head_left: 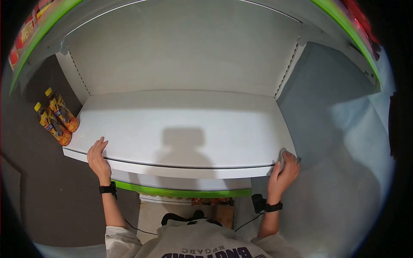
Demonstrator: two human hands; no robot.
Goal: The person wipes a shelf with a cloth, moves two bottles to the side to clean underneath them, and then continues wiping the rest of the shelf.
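Observation:
A white shelf board (180, 146) lies in front of me, with the shadow of a head and shoulders across its middle. My left hand (99, 158) rests on its front edge near the left end, fingers stretched out and holding nothing. At the front right corner, my right hand (287, 173) is closed on a grey cloth (282, 155), pressed against the board's edge. Most of the cloth is hidden by the fingers. Two bottles with yellow caps and orange-black labels, a nearer bottle (53, 124) and a farther bottle (63, 111), stand at the shelf's left end.
Behind the board rises a pale back panel (180, 51) with slotted uprights on both sides. Overhead is a shelf with a green edge strip (38, 34) and red packages (26, 32). Below sits a lower shelf with a green strip (180, 190). A grey side panel (318, 86) flanks the right.

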